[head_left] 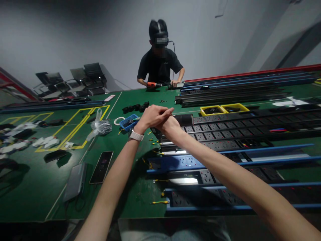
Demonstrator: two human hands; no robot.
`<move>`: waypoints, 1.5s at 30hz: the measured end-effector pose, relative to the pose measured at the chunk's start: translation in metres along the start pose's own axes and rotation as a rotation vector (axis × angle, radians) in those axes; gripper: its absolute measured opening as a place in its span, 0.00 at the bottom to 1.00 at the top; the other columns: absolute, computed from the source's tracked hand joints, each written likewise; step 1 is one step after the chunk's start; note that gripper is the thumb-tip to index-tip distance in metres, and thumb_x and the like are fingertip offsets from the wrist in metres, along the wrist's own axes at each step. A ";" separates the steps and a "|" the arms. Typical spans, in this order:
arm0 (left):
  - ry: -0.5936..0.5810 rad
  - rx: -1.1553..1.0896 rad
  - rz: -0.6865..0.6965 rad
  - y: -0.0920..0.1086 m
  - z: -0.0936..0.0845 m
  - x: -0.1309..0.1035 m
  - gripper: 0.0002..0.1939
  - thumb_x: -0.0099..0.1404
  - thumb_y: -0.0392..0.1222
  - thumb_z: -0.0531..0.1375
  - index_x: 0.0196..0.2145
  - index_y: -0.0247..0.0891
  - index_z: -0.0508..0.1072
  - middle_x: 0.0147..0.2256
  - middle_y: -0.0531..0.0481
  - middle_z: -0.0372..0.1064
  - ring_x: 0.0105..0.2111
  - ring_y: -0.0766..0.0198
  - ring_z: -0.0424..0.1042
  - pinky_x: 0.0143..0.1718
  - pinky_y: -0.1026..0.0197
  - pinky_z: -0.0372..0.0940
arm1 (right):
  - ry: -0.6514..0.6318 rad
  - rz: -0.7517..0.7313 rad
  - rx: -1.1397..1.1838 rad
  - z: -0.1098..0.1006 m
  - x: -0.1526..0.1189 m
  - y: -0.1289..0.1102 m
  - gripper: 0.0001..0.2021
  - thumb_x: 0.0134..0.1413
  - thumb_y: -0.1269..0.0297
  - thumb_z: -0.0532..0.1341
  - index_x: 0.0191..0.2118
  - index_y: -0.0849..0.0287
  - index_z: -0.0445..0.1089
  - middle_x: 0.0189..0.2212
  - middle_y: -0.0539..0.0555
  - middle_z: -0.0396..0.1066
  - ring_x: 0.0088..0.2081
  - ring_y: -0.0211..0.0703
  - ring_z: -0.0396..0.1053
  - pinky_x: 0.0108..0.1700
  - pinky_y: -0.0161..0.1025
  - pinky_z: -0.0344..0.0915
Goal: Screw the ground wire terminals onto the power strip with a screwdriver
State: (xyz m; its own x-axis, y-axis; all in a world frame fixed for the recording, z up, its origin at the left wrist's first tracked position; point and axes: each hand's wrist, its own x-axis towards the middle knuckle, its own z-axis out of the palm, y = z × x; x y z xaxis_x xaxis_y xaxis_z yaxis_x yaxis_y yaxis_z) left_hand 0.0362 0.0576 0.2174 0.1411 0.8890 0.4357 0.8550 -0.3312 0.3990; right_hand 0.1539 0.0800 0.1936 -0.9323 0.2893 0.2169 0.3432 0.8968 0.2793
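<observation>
My two hands meet above the near end of a long black power strip (220, 135) on the green table (37, 194). My right hand (171, 127) is closed around a black power screwdriver (185, 119), whose thick body sticks out to the right. My left hand (152, 115), with a white watch (136, 135) on its wrist, folds over the right hand, fingers pinched at the tool's top. What the fingertips pinch is hidden. The tool's dark lower end (156, 133) points down at the strip's end.
More socket strips in blue channels (233, 152) lie to the right, with yellow wires (159, 202) scattered nearby. A blue parts tray (128, 122), plastic bag (100, 127), phone (101, 166) and grey pack (74, 180) lie left. A co-worker (159, 65) across holds an orange tool (152, 85).
</observation>
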 end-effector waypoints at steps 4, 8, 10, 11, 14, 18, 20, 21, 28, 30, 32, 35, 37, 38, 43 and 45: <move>0.132 -0.375 0.006 -0.041 -0.003 0.006 0.28 0.73 0.60 0.49 0.41 0.36 0.80 0.40 0.45 0.79 0.38 0.63 0.76 0.38 0.64 0.65 | -0.130 0.065 -0.106 -0.012 0.005 -0.004 0.28 0.62 0.77 0.48 0.65 0.56 0.61 0.45 0.61 0.74 0.47 0.49 0.70 0.45 0.43 0.65; 0.492 -0.224 -0.151 -0.104 0.022 -0.031 0.22 0.74 0.53 0.50 0.39 0.35 0.78 0.39 0.45 0.76 0.38 0.64 0.73 0.41 0.62 0.65 | -0.166 0.096 -0.163 -0.022 0.003 -0.008 0.34 0.64 0.77 0.45 0.71 0.42 0.47 0.44 0.59 0.71 0.42 0.44 0.68 0.39 0.38 0.59; 0.348 -0.111 -0.161 -0.124 0.050 -0.065 0.19 0.75 0.47 0.49 0.38 0.35 0.76 0.38 0.45 0.75 0.38 0.62 0.71 0.42 0.60 0.65 | -0.179 0.107 -0.165 -0.024 0.003 -0.008 0.34 0.65 0.76 0.46 0.71 0.41 0.44 0.44 0.59 0.70 0.41 0.44 0.67 0.37 0.37 0.57; 0.259 -0.102 -0.150 -0.129 0.066 -0.083 0.17 0.74 0.45 0.51 0.36 0.35 0.76 0.36 0.45 0.75 0.37 0.62 0.71 0.42 0.60 0.65 | -0.186 0.116 -0.167 -0.024 0.003 -0.007 0.33 0.66 0.75 0.46 0.71 0.40 0.44 0.43 0.59 0.69 0.41 0.44 0.67 0.37 0.37 0.56; 0.072 -0.087 -0.129 -0.129 0.112 -0.132 0.05 0.67 0.38 0.61 0.38 0.37 0.78 0.38 0.46 0.75 0.39 0.62 0.71 0.43 0.60 0.66 | -0.197 0.147 -0.176 -0.022 0.004 -0.004 0.32 0.67 0.74 0.46 0.71 0.40 0.43 0.42 0.58 0.68 0.39 0.43 0.66 0.35 0.37 0.53; -0.038 -0.072 -0.179 -0.126 0.146 -0.159 0.08 0.65 0.37 0.63 0.42 0.40 0.79 0.40 0.45 0.75 0.40 0.61 0.71 0.45 0.58 0.66 | -0.185 0.185 -0.173 -0.016 0.003 0.002 0.34 0.65 0.76 0.46 0.71 0.39 0.43 0.40 0.58 0.67 0.37 0.42 0.67 0.34 0.37 0.52; -0.056 -0.087 -0.200 -0.128 0.148 -0.159 0.07 0.67 0.38 0.62 0.41 0.40 0.80 0.39 0.46 0.75 0.39 0.61 0.72 0.44 0.59 0.66 | -0.172 0.188 -0.170 -0.014 0.002 0.005 0.34 0.65 0.76 0.46 0.71 0.39 0.43 0.40 0.58 0.67 0.37 0.41 0.67 0.33 0.37 0.52; -0.059 -0.099 -0.207 -0.129 0.148 -0.158 0.07 0.67 0.39 0.62 0.40 0.39 0.80 0.38 0.46 0.76 0.38 0.62 0.72 0.44 0.59 0.66 | -0.169 0.185 -0.172 -0.014 0.001 0.007 0.34 0.65 0.75 0.47 0.71 0.39 0.43 0.40 0.58 0.67 0.37 0.41 0.67 0.33 0.37 0.52; -0.049 -0.145 -0.242 -0.133 0.147 -0.159 0.07 0.67 0.41 0.63 0.40 0.41 0.81 0.37 0.47 0.75 0.38 0.62 0.71 0.43 0.60 0.65 | -0.171 0.123 -0.214 -0.011 -0.005 0.014 0.41 0.60 0.79 0.51 0.72 0.38 0.38 0.40 0.57 0.67 0.36 0.42 0.68 0.34 0.36 0.56; -0.050 -0.148 -0.251 -0.134 0.148 -0.160 0.08 0.67 0.42 0.63 0.41 0.41 0.81 0.37 0.47 0.75 0.37 0.63 0.71 0.42 0.61 0.65 | -0.152 0.105 -0.208 -0.010 -0.006 0.013 0.40 0.61 0.78 0.51 0.72 0.38 0.38 0.41 0.57 0.67 0.36 0.42 0.69 0.35 0.37 0.57; -0.051 -0.147 -0.260 -0.136 0.150 -0.160 0.09 0.66 0.43 0.64 0.42 0.40 0.81 0.37 0.47 0.75 0.38 0.63 0.71 0.42 0.61 0.65 | -0.133 0.104 -0.203 -0.009 -0.007 0.013 0.37 0.63 0.76 0.50 0.72 0.38 0.40 0.40 0.57 0.66 0.36 0.43 0.70 0.35 0.37 0.57; -0.050 -0.146 -0.268 -0.138 0.152 -0.161 0.09 0.65 0.42 0.65 0.42 0.40 0.81 0.38 0.46 0.76 0.39 0.62 0.72 0.43 0.61 0.64 | -0.137 0.126 -0.211 -0.008 -0.008 0.014 0.35 0.65 0.75 0.47 0.72 0.38 0.41 0.40 0.58 0.67 0.37 0.44 0.71 0.35 0.37 0.58; -0.046 -0.150 -0.267 -0.139 0.153 -0.161 0.08 0.65 0.42 0.64 0.42 0.40 0.81 0.38 0.46 0.76 0.39 0.62 0.72 0.43 0.61 0.64 | -0.149 0.127 -0.218 -0.006 -0.009 0.016 0.36 0.64 0.76 0.48 0.72 0.39 0.40 0.41 0.58 0.67 0.37 0.43 0.70 0.35 0.37 0.58; -0.042 -0.152 -0.268 -0.139 0.153 -0.161 0.08 0.65 0.42 0.64 0.42 0.40 0.81 0.38 0.47 0.76 0.39 0.62 0.72 0.43 0.61 0.64 | -0.148 0.121 -0.223 -0.005 -0.010 0.017 0.37 0.63 0.76 0.48 0.72 0.38 0.39 0.42 0.58 0.67 0.37 0.43 0.70 0.35 0.37 0.57; -0.023 -0.151 -0.296 -0.135 0.151 -0.162 0.13 0.65 0.43 0.65 0.47 0.41 0.80 0.39 0.46 0.75 0.40 0.60 0.71 0.43 0.60 0.64 | -0.110 0.097 -0.254 0.000 -0.014 0.025 0.37 0.63 0.74 0.49 0.72 0.39 0.38 0.41 0.58 0.66 0.36 0.43 0.70 0.35 0.38 0.57; -0.024 -0.155 -0.310 -0.133 0.149 -0.161 0.13 0.65 0.44 0.64 0.47 0.41 0.80 0.40 0.46 0.75 0.41 0.60 0.71 0.44 0.60 0.64 | -0.102 0.085 -0.252 0.002 -0.015 0.026 0.37 0.62 0.74 0.49 0.72 0.39 0.40 0.41 0.58 0.66 0.36 0.43 0.70 0.35 0.38 0.57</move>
State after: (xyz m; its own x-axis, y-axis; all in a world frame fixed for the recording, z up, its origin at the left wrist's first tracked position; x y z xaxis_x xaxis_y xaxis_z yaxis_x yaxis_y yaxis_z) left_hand -0.0259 0.0055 -0.0266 -0.0999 0.9615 0.2561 0.7731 -0.0870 0.6282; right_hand 0.1770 0.0997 0.1962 -0.9013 0.4033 0.1580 0.4261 0.7601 0.4906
